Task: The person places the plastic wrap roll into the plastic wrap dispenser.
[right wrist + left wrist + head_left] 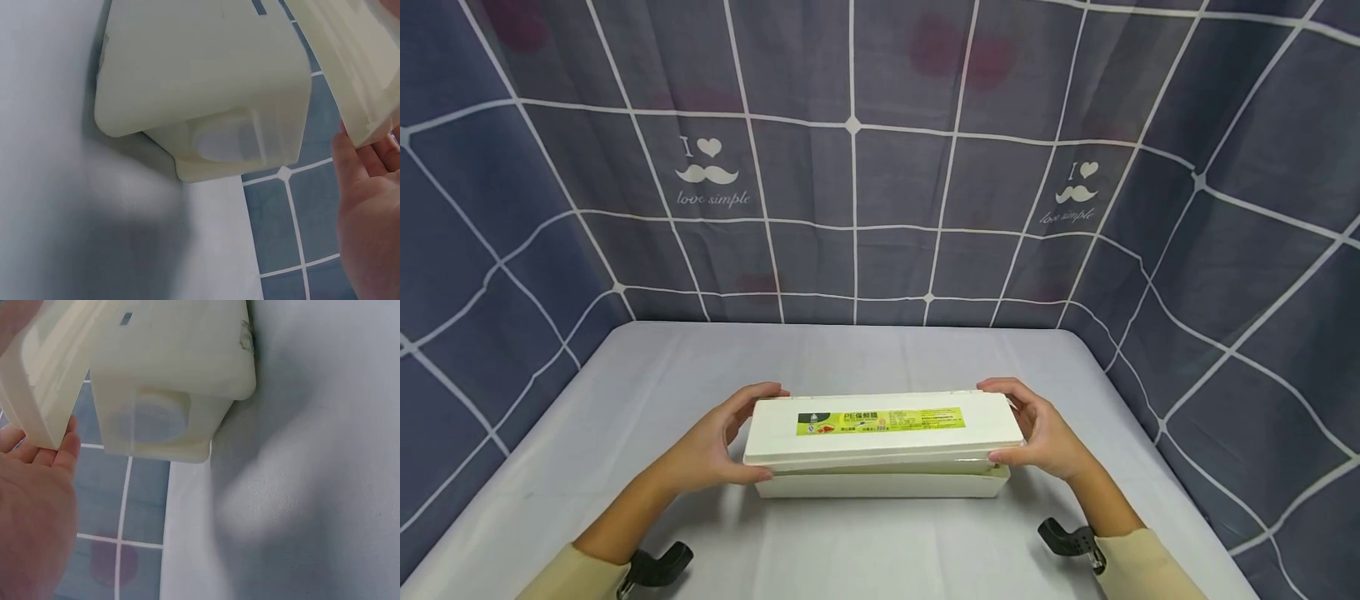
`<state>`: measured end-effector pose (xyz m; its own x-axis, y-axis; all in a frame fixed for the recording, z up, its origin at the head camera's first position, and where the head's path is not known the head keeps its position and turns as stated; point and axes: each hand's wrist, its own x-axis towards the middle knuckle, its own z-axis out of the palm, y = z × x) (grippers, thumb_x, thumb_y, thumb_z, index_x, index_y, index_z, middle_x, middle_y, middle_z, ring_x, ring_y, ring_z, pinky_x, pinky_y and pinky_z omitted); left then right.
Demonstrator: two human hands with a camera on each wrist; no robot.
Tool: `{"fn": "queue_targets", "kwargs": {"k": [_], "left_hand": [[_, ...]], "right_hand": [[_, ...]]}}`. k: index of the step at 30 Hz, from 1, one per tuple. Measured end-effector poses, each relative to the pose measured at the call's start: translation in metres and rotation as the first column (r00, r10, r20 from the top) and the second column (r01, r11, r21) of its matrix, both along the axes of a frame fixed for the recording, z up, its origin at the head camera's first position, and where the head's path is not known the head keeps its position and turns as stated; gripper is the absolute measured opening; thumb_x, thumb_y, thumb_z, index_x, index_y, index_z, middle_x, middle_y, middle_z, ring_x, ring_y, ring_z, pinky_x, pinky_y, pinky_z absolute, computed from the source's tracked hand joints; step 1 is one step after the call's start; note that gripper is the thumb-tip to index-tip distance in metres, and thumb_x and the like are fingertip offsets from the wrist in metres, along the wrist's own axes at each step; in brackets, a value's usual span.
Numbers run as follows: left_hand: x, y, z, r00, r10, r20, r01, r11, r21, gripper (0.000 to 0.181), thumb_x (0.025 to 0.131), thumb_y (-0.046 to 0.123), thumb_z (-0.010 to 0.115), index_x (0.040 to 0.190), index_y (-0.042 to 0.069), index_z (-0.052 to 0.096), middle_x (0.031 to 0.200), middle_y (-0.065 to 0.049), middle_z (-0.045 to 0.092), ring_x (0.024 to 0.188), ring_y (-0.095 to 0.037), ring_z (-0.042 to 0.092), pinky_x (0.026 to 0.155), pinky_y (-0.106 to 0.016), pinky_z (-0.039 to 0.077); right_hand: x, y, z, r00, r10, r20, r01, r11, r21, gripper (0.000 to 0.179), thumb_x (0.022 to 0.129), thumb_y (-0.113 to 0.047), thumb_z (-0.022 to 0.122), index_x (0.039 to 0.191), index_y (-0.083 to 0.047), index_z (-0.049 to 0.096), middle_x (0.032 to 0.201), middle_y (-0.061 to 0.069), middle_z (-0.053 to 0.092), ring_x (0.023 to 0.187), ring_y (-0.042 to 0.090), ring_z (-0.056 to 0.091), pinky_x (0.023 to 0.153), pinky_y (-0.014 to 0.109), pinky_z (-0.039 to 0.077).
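Lid (pixel 883 433) held above the white box (pixel 880 487)!
Left hand (pixel 710 447) and right hand (pixel 1051 435) grip opposite ends, left and right, probably to balance its length

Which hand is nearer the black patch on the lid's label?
The left hand: it holds the left end of the lid, close by the black patch. The right hand holds the lid's right end, with most of the label between it and the patch.
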<state>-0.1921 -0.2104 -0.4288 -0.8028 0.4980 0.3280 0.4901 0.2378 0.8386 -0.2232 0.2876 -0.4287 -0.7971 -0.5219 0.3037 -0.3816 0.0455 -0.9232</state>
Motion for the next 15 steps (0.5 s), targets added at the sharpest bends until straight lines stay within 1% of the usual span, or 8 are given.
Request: {"fn": "queue_targets", "kwargs": {"k": [5,8,11,15], "left_hand": [[-0.005,-0.002,-0.005,1.000,-0.019,-0.008,0.019,1.000,0.023,0.098,0.072,0.007,0.093,0.153,0.015,0.039,0.151,-0.020,0.048,0.137,0.000,0.046,0.111,-0.007,0.034],[-0.007,-0.002,-0.007,1.000,-0.012,0.000,0.012,1.000,0.025,0.097,0.072,0.007,0.093,0.153,0.015,0.040,0.151,-0.021,0.047,0.135,0.000,0.048,0.109,-0.008,0.036],[-0.008,-0.002,-0.009,1.000,-0.006,0.001,0.006,1.000,0.025,0.097,0.072,0.007,0.093,0.152,0.015,0.040,0.150,-0.024,0.047,0.133,-0.001,0.049,0.109,-0.008,0.036],[-0.009,-0.001,-0.011,1.000,0.007,-0.003,-0.007,1.000,0.022,0.096,0.072,0.008,0.094,0.152,0.015,0.041,0.149,-0.023,0.049,0.131,-0.001,0.051,0.109,-0.007,0.036]], "right_hand": [[0.004,0.000,-0.003,0.999,-0.038,0.004,0.038,0.999,0.017,0.084,0.067,0.010,0.088,0.140,0.002,0.047,0.150,0.015,0.043,0.124,0.013,0.057,0.092,0.024,0.058],[0.005,0.000,-0.005,0.999,-0.053,0.000,0.053,0.998,0.032,0.084,0.067,0.009,0.088,0.140,0.000,0.048,0.148,0.010,0.046,0.123,0.012,0.057,0.092,0.023,0.057],[0.006,0.000,-0.007,0.998,-0.062,-0.004,0.062,0.997,0.046,0.083,0.068,0.008,0.089,0.139,-0.001,0.048,0.148,0.010,0.047,0.122,0.012,0.058,0.093,0.022,0.056],[0.007,0.000,-0.010,0.998,-0.066,-0.005,0.067,0.996,0.052,0.082,0.068,0.007,0.089,0.139,-0.001,0.048,0.147,0.009,0.048,0.121,0.012,0.058,0.093,0.021,0.056]]}}
